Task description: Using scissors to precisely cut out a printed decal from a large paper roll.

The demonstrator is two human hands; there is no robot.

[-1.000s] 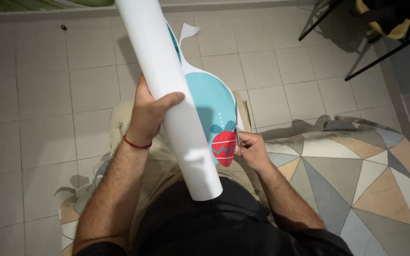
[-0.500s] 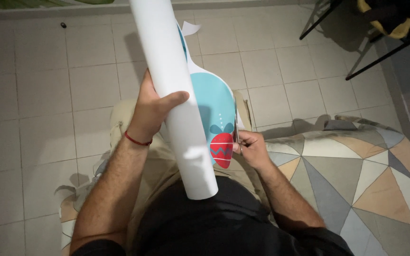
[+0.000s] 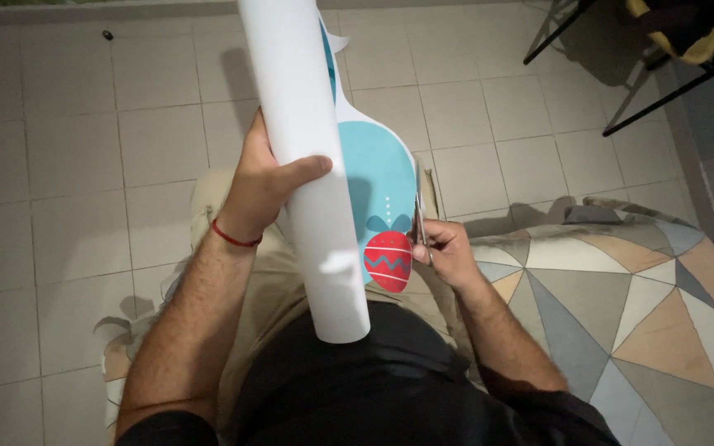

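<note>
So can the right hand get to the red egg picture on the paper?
Probably yes. The right hand holds scissors right at the sheet's edge, beside the red egg, with nothing between them. The left hand grips the rolled paper.

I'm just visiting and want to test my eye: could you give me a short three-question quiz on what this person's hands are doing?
1. True or false: the left hand grips the rolled white paper.
2. Which tool does the right hand hold? A) scissors B) a ruler C) a pen
3. Fill in: the red shape printed on the turquoise sheet looks like an ____.

Key:
1. True; its fingers wrap the roll.
2. A, scissors, at the sheet's right edge.
3. Egg, red with zigzag bands.
</note>
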